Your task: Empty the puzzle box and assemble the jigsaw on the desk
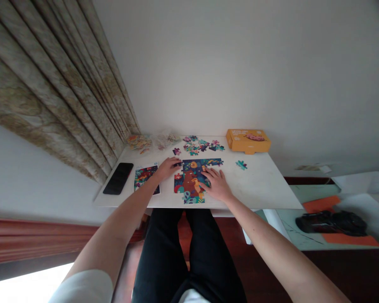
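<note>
A partly joined jigsaw puzzle (190, 182) with a colourful picture lies on the white table (255, 189) in front of me. At its upper left corner my left hand (168, 167) has its fingers closed on a dark puzzle piece (178, 164), mostly covered by the fingertips. My right hand (217, 185) rests with spread fingers over the right side of the joined part, hiding some of it. Just above my left hand is a loose purple and dark piece (176, 151). Several loose pieces (204, 146) are scattered behind the puzzle.
A picture card (140, 174) lies under my left forearm, beside a black phone (118, 179). Plastic bags of pieces (139, 143) lie at the back left. A yellow puzzle box (249, 142) stands at the back right, with teal pieces (241, 165) in front of it.
</note>
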`<control>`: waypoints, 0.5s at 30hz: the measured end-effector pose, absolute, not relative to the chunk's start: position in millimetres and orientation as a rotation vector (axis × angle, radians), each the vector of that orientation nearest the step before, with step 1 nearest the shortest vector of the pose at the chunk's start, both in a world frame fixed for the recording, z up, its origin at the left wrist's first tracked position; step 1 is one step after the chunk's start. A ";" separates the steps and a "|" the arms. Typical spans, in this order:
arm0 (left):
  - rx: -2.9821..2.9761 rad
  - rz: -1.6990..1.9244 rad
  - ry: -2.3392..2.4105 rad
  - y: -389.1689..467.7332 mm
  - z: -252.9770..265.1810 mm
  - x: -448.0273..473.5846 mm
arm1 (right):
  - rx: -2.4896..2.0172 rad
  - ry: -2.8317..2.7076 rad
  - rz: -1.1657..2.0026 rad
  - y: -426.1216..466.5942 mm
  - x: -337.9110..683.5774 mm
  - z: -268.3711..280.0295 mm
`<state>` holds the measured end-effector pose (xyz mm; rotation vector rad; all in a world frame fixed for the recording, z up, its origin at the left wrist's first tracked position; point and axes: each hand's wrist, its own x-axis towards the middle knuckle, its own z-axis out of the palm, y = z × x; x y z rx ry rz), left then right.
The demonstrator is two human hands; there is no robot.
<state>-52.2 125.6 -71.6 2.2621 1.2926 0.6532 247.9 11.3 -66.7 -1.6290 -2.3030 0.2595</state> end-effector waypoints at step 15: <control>2.448 0.539 1.395 114.8 -71.7 -45.6 | -1.601 -2.295 0.225 11.6 248.0 -69.4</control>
